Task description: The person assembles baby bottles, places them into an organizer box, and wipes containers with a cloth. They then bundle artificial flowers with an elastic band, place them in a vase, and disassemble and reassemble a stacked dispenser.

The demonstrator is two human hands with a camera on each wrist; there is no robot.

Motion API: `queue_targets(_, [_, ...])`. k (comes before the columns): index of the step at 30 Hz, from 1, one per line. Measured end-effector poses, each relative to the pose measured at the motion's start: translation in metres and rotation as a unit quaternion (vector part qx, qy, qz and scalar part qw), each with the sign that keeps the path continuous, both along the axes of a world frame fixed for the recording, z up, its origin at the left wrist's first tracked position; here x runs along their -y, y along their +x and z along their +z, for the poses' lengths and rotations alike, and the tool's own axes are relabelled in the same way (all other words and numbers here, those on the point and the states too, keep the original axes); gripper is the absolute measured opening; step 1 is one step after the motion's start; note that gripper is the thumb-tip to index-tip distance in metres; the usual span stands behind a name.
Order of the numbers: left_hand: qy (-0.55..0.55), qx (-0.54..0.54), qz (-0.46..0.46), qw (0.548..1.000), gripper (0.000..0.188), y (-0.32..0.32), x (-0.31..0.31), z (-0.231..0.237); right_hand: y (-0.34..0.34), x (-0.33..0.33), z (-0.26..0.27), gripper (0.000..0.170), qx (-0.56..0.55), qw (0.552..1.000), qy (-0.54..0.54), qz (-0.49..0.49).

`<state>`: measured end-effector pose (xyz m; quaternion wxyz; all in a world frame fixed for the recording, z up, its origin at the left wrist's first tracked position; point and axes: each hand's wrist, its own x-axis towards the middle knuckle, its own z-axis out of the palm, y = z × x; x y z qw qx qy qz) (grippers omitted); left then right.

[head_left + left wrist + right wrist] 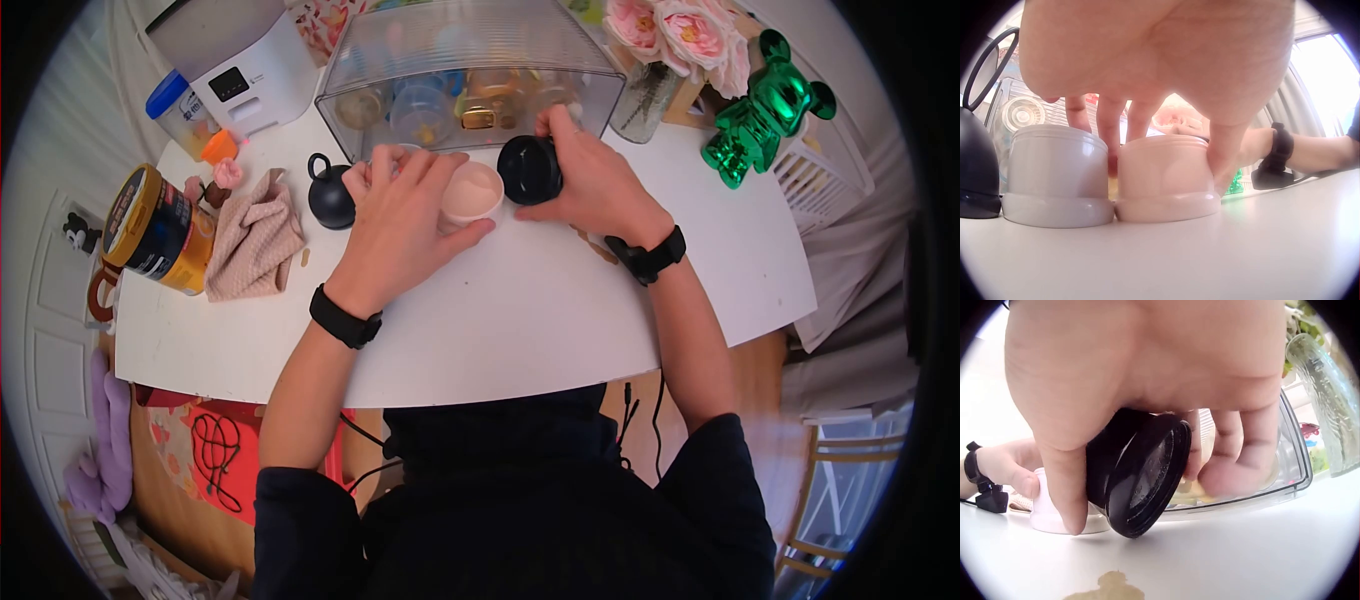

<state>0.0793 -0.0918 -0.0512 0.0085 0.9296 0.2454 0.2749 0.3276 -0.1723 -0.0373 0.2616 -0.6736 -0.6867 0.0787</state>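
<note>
A small pink cup (1163, 178) with a wider base stands on the white table. My left hand (400, 215) arches over it, thumb against its right side and fingertips behind, holding it. Right beside it a grey cup (1060, 175) of the same shape stands upright; in the head view the left hand mostly hides it. My right hand (600, 178) grips a black cup (530, 170) between thumb and fingers, tilted, just right of the pink cup. In the right wrist view its flared end faces right. Left of the left hand sits a round black object with a loop (331, 195).
Behind the hands stands a clear bin (345, 135) with several small containers. A beige cloth (258, 245) and a black-and-yellow tub (160, 230) are at left. A glass vase (640, 105) and a shiny green bear figure (765, 110) stand back right. A brown stain (1110, 589) marks the table.
</note>
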Motion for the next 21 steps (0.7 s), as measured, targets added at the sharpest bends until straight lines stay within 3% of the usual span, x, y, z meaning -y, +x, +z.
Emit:
queue_targets(3, [0.004, 0.0, -0.003, 1.0, 0.064, 0.0, -0.001, -0.001, 0.002, 0.0, -0.006, 0.078, 0.033, 0.998, 0.058, 0.0])
queue_targets(16, [0.004, 0.002, -0.004, 1.0, 0.064, 0.0, -0.002, -0.001, 0.007, 0.0, -0.007, 0.079, -0.003, 0.999, 0.037, 0.021])
queue_targets(18, [-0.001, 0.0, -0.003, 1.0, 0.064, 0.0, -0.001, 0.0, 0.014, 0.0, -0.01, 0.077, 0.038, 0.995, 0.084, 0.038])
queue_targets(21, [0.008, 0.008, -0.002, 1.0, 0.065, 0.0, -0.002, -0.003, 0.018, 0.003, -0.006, 0.076, 0.023, 0.999, 0.032, 0.028])
